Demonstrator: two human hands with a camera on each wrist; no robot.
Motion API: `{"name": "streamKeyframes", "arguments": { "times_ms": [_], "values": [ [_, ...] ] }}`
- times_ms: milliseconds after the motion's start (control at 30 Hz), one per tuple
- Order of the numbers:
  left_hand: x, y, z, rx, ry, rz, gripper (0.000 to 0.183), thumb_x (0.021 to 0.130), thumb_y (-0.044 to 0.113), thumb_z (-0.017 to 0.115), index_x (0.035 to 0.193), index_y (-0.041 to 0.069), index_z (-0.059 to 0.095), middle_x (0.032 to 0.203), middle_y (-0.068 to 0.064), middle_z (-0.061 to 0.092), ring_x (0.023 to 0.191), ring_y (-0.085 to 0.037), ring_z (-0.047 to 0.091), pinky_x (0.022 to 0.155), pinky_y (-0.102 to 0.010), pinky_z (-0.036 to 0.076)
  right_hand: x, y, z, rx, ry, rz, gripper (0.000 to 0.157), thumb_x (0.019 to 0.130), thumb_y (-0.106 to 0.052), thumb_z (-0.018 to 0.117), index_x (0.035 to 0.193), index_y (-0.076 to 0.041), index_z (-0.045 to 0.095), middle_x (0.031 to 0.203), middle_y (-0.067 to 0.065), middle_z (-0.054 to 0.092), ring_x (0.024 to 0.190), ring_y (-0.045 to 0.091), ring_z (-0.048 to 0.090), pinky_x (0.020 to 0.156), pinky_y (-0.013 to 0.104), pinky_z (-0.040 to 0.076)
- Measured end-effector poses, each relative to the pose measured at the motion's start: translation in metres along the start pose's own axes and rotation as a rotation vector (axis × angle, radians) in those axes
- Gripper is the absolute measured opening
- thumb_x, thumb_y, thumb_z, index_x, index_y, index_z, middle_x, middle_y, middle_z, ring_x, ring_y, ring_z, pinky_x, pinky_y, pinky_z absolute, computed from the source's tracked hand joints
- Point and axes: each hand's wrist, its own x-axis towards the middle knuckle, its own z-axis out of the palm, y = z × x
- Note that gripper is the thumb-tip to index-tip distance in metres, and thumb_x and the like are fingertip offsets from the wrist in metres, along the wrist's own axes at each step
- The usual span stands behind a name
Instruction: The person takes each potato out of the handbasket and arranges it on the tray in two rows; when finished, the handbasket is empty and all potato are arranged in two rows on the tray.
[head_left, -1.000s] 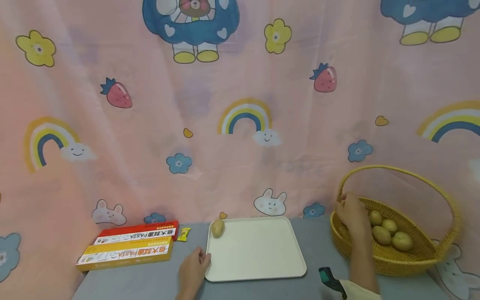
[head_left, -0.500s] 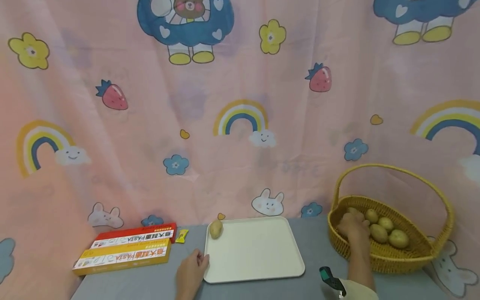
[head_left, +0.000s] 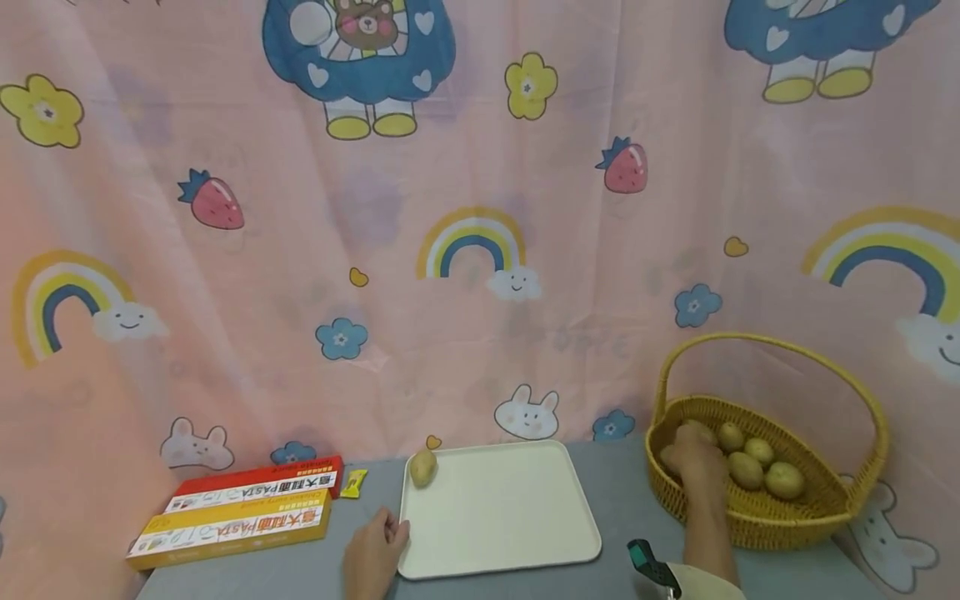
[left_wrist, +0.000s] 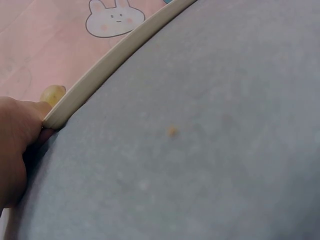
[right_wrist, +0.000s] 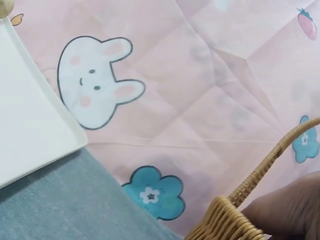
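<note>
In the head view my left hand (head_left: 375, 550) pinches the left edge of a cream tray (head_left: 502, 517), which lies on the grey table. The left wrist view shows the thumb over the tray's rim (left_wrist: 95, 77) and part of a finger beneath it. A potato (head_left: 423, 468) sits at the tray's far left corner. My right hand (head_left: 697, 467) reaches down into the left end of a yellow wicker basket (head_left: 787, 533), among potatoes. Its fingertips are hidden, so its hold is unclear. Several potatoes (head_left: 746, 471) lie just right of it.
Two pasta boxes, one red (head_left: 315, 477) and one yellow (head_left: 232, 525), lie at the left. Beside them is a small yellow packet (head_left: 353, 483). The basket's tall handle (head_left: 772, 340) arches over it. A patterned pink curtain (head_left: 450, 358) hangs behind the table.
My right hand has moved from beside the basket's left handle base down into the basket, over the potatoes. The left hand keeps its place on the tray. The head view has shifted slightly.
</note>
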Motion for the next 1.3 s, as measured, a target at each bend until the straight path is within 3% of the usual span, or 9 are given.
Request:
{"name": "streamKeyframes", "arguments": {
  "times_ms": [133, 233, 333, 433, 733, 867, 967, 1167, 1300],
  "values": [
    [0.000, 0.000, -0.002, -0.003, -0.016, -0.022, 0.024, 0.092, 0.023, 0.076, 0.079, 0.014, 0.058, 0.065, 0.004, 0.051, 0.059, -0.011, 0.044, 0.058, -0.025, 0.029, -0.004, -0.005, -0.009, 0.020, 0.011, 0.000, 0.052, 0.100, -0.022, 0.052, 0.134, 0.017, 0.048, 0.120, 0.043, 0.057, 0.096, 0.054, 0.062, 0.077, 0.057, 0.053],
    [0.001, 0.002, -0.003, -0.005, -0.012, -0.017, 0.024, 0.092, 0.023, 0.076, 0.079, 0.014, 0.058, 0.065, 0.004, 0.051, 0.059, -0.011, 0.043, 0.057, -0.025, 0.029, -0.008, -0.010, -0.019, 0.031, 0.036, -0.030, 0.060, 0.104, -0.030, 0.046, 0.144, 0.015, 0.041, 0.138, 0.044, 0.051, 0.113, 0.062, 0.058, 0.086, 0.063, 0.051],
    [-0.001, 0.002, -0.003, -0.009, 0.001, -0.008, 0.024, 0.092, 0.023, 0.076, 0.079, 0.014, 0.058, 0.064, 0.004, 0.051, 0.059, -0.011, 0.043, 0.057, -0.024, 0.028, -0.012, -0.018, -0.027, 0.081, 0.060, -0.077, 0.059, 0.104, -0.031, 0.041, 0.145, 0.012, 0.045, 0.144, 0.041, 0.049, 0.120, 0.060, 0.054, 0.090, 0.063, 0.049],
    [-0.001, 0.003, -0.004, -0.005, 0.014, 0.008, 0.024, 0.091, 0.023, 0.076, 0.079, 0.013, 0.058, 0.064, 0.004, 0.050, 0.059, -0.011, 0.043, 0.057, -0.024, 0.028, -0.016, -0.029, -0.034, 0.147, 0.078, -0.115, 0.060, 0.105, -0.031, 0.040, 0.148, 0.010, 0.042, 0.147, 0.039, 0.048, 0.114, 0.052, 0.055, 0.087, 0.056, 0.049],
    [-0.001, 0.002, -0.002, 0.003, 0.014, 0.000, 0.024, 0.092, 0.022, 0.076, 0.078, 0.013, 0.058, 0.064, 0.004, 0.051, 0.058, -0.011, 0.043, 0.057, -0.023, 0.028, -0.032, -0.069, -0.033, 0.248, 0.183, -0.247, 0.055, 0.108, -0.033, 0.040, 0.147, 0.005, 0.045, 0.138, 0.034, 0.055, 0.107, 0.041, 0.057, 0.080, 0.047, 0.048],
    [0.000, 0.001, -0.003, 0.003, 0.013, -0.005, 0.024, 0.091, 0.021, 0.076, 0.078, 0.013, 0.058, 0.064, 0.004, 0.051, 0.059, -0.011, 0.043, 0.057, -0.024, 0.029, -0.036, -0.086, -0.027, 0.304, 0.204, -0.294, 0.046, 0.106, -0.031, 0.045, 0.141, 0.000, 0.049, 0.100, 0.022, 0.060, 0.076, 0.026, 0.054, 0.061, 0.035, 0.043],
    [-0.002, 0.000, -0.002, -0.002, 0.005, -0.004, 0.024, 0.091, 0.022, 0.076, 0.078, 0.014, 0.058, 0.064, 0.005, 0.051, 0.059, -0.011, 0.043, 0.057, -0.024, 0.028, -0.037, -0.096, -0.023, 0.363, 0.194, -0.322, 0.041, 0.104, -0.028, 0.046, 0.137, -0.003, 0.050, 0.081, 0.010, 0.048, 0.058, 0.015, 0.041, 0.052, 0.030, 0.039],
    [0.001, 0.004, -0.003, -0.017, 0.023, 0.028, 0.024, 0.092, 0.023, 0.076, 0.078, 0.014, 0.058, 0.063, 0.005, 0.050, 0.058, -0.010, 0.042, 0.056, -0.023, 0.027, -0.036, -0.116, -0.011, 0.382, 0.251, -0.443, 0.037, 0.098, -0.014, 0.060, 0.132, -0.002, 0.055, 0.109, 0.025, 0.061, 0.071, 0.020, 0.054, 0.058, 0.029, 0.046],
    [0.001, 0.005, -0.001, -0.004, 0.020, 0.008, 0.025, 0.091, 0.022, 0.077, 0.077, 0.014, 0.057, 0.062, 0.005, 0.049, 0.058, -0.010, 0.042, 0.056, -0.023, 0.027, -0.036, -0.131, 0.004, 0.377, 0.216, -0.531, 0.042, 0.093, -0.003, 0.068, 0.132, 0.000, 0.053, 0.115, 0.032, 0.063, 0.073, 0.023, 0.058, 0.059, 0.028, 0.048]
  ]
}}
